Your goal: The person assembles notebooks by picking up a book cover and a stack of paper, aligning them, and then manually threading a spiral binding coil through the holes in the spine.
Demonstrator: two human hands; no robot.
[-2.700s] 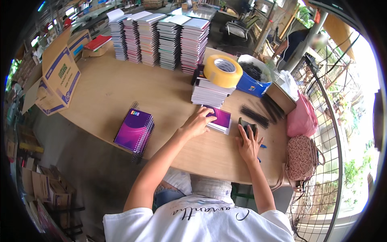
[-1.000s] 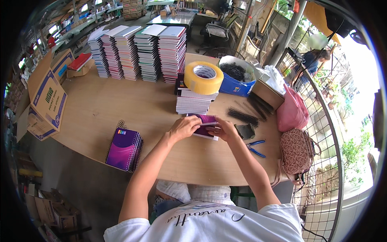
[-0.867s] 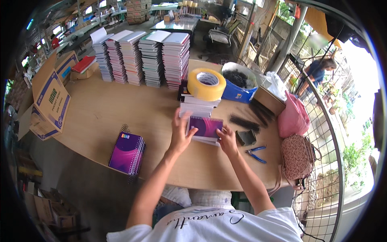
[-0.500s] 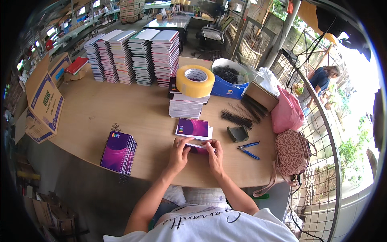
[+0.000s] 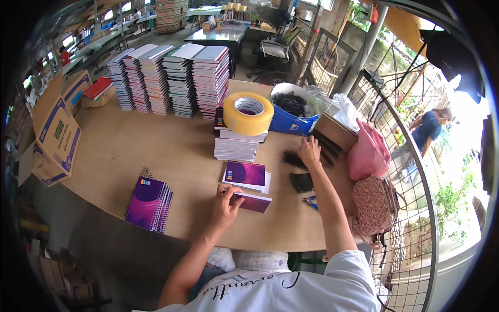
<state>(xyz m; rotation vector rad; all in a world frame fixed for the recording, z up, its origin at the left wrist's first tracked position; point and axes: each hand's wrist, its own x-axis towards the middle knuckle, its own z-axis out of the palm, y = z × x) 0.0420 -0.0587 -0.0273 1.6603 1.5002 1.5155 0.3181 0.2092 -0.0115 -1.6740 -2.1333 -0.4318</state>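
On table (image 5: 104,151), left fingers (image 5: 227,190) pinching purple notebook (image 5: 254,203), right fingers (image 5: 311,143) over coils (image 5: 294,160), grip unclear, lettered carton (image 5: 58,139)

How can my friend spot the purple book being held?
Find the tan table, then the left hand near its front edge. That hand holds the purple book, tilted up. Its purple neighbours, the flat pad beyond and spiral notebooks leftward, aren't held.
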